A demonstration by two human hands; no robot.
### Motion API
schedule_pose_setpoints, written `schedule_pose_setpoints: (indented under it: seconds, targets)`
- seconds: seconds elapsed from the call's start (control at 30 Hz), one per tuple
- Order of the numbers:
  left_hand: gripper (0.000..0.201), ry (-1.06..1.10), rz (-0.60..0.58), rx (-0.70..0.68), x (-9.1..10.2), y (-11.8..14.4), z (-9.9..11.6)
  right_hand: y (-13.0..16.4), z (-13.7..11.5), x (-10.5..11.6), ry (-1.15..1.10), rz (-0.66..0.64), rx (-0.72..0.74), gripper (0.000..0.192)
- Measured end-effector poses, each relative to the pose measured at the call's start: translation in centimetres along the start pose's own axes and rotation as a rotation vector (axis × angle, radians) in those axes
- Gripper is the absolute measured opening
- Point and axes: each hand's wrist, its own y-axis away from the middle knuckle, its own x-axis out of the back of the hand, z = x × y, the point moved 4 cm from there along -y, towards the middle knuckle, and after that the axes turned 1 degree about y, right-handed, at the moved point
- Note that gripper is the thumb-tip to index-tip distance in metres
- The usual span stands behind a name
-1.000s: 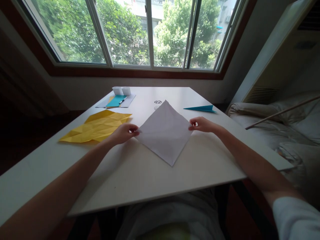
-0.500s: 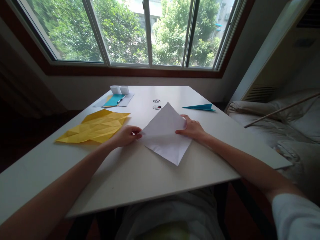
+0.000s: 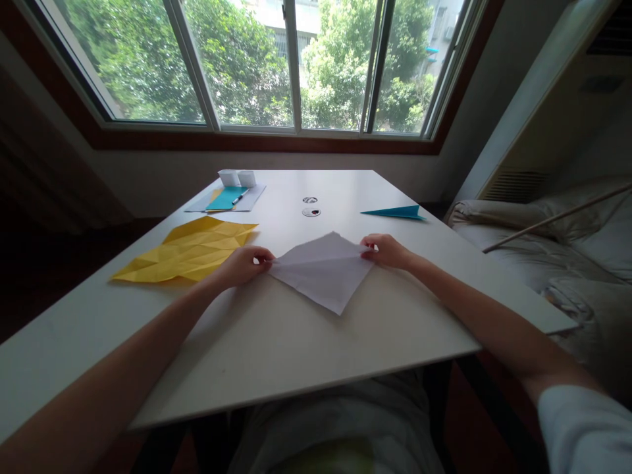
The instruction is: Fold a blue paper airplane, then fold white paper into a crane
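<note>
Between my hands a white sheet of paper [image 3: 328, 276] is turned like a diamond, one corner toward me. A crease or ridge runs across it from the left corner to the right one, and its far part slopes away. My left hand [image 3: 249, 263] pinches the left corner with thumb and forefinger. At the right corner my right hand [image 3: 386, 251] pinches the paper the same way. Just beyond my left hand lies a creased yellow sheet of paper [image 3: 190, 250], spread out on the white table [image 3: 257, 355].
A folded blue paper piece [image 3: 395, 211] lies at the right, near the table's edge. Two round inserts, one of them a cable hole cover [image 3: 311, 212], sit mid-table. At the back left are turquoise paper [image 3: 227, 197], a pen [image 3: 239, 196] and small white boxes [image 3: 246, 178].
My right hand has shifted from the sheet's upper right edge to its right corner, and now pinches it. The paper's far corner has dropped, and a ridge now shows across the middle.
</note>
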Motion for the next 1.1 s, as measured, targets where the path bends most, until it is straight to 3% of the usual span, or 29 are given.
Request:
schedule_pose_setpoints:
  seconds: [0.17, 0.27, 0.43, 0.57, 0.67, 0.77, 0.87, 1.1]
  targets:
    - [0.028, -0.036, -0.051, -0.205, 0.1, 0.4, 1.3, 0.2, -0.3, 0.2, -0.006, -0.113, 0.146, 0.027]
    - [0.032, -0.126, -0.101, -0.247, 0.2, 0.8, 2.0, 0.6, -0.9, 0.6, 0.056, -0.227, 0.157, 0.040]
    - [0.034, -0.329, -0.077, -0.173, 0.4, 1.8, 4.2, 1.1, -1.9, 1.2, 0.199, -0.306, 0.159, 0.047]
    - [0.055, -0.501, 0.037, -0.007, 0.0, 2.0, 6.6, 1.1, -3.3, 0.8, 0.279, -0.256, 0.156, 0.030]
    - [0.048, -0.476, 0.059, -0.036, -1.4, 2.1, 8.1, 1.0, -4.7, 0.2, 0.328, -0.192, 0.170, 0.026]
    - [0.037, -0.354, -0.040, -0.210, -3.3, 2.3, 9.2, 1.2, -6.2, -0.7, 0.303, -0.174, 0.232, 0.036]
    - [0.039, -0.257, -0.139, -0.332, -4.6, 2.8, 9.9, 1.6, -7.6, -1.7, 0.259, -0.197, 0.310, 0.041]
    - [0.056, -0.291, -0.216, -0.218, -5.3, 3.8, 10.7, 2.2, -8.8, -2.8, 0.193, -0.275, 0.304, 0.070]
